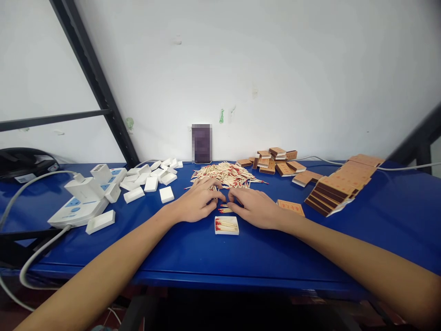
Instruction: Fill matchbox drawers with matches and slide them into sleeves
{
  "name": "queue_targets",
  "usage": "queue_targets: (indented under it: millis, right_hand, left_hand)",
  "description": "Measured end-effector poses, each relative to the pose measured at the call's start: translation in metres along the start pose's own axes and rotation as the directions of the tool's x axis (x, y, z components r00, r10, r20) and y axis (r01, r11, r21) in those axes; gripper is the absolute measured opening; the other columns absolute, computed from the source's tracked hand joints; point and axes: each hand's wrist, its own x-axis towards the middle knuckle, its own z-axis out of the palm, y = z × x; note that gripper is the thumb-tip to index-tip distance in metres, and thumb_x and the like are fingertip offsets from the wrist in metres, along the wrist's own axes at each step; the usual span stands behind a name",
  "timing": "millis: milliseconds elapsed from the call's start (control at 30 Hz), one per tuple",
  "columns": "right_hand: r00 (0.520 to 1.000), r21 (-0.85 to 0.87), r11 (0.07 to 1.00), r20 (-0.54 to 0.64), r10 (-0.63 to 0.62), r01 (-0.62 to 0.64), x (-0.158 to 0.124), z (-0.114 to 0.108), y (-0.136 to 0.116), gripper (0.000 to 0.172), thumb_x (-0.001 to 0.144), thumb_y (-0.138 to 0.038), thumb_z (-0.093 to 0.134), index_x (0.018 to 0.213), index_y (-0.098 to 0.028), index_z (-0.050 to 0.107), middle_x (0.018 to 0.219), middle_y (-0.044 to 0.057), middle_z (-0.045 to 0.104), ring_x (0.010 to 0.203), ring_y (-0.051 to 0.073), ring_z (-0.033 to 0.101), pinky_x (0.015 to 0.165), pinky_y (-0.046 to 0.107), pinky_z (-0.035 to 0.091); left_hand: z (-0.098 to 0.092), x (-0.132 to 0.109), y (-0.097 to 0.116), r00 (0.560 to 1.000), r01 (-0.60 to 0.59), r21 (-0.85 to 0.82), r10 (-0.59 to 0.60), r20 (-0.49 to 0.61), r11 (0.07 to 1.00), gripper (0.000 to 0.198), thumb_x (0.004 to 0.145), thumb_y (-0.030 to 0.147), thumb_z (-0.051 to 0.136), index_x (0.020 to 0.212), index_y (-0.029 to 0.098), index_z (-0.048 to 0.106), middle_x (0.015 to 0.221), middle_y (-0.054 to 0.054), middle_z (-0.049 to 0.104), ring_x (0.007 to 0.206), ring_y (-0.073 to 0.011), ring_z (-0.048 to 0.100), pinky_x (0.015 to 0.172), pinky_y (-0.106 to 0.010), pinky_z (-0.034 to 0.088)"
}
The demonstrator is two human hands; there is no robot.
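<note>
My left hand (pixel 197 200) is at the front of a heap of red-tipped matches (pixel 229 174), its fingers bent and thumb apart from the index finger. Facing it from the right, my right hand (pixel 255 208) has its fingers curved and thumb apart, with the fingertips low over the table. A few loose matches (pixel 225 208) lie between the two hands, close to the right thumb. Just in front of them sits a white matchbox tray (pixel 227 232), partly filled with matches, heads to the left. Some fingertips are hidden behind the hands.
Several white trays (pixel 150 184) lie scattered at left, beside a power strip (pixel 78 212) with chargers and cables. Brown matchbox sleeves (pixel 285 169) are piled at back right. A row of sleeves (pixel 344 184) and a single sleeve (pixel 291 208) lie right. A dark phone-like slab (pixel 201 143) leans against the wall.
</note>
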Motion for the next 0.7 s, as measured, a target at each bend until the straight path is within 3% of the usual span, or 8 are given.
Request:
queue_targets:
  millis: [567,700]
  right_hand:
    - [1.000,-0.006,1.000,-0.011,0.001,-0.001,0.0016,0.0016,0.0025,0.014,0.093,-0.032,0.043,0.089,-0.023,0.052,0.090,0.002,0.065,0.079,0.018,0.057,0.064,0.027,0.033]
    - [1.000,-0.010,1.000,-0.023,-0.004,0.004,0.0031,0.0026,0.0047,0.019,0.097,-0.030,0.036,0.093,-0.022,0.053,0.091,0.003,0.065,0.080,0.018,0.057,0.065,0.028,0.034]
  left_hand:
    - [-0.0017,0.0000,0.0024,1.000,-0.022,-0.002,0.022,0.015,1.000,0.033,0.090,0.015,0.041,0.108,0.025,0.066,0.121,-0.007,0.052,0.116,-0.0254,0.046,0.100,-0.046,0.035]
    - [-0.0020,0.0022,0.0033,0.998,-0.040,0.016,0.040,-0.041,0.999,0.032,0.088,0.014,0.042,0.105,0.023,0.066,0.116,-0.006,0.056,0.113,-0.0238,0.049,0.099,-0.045,0.036]
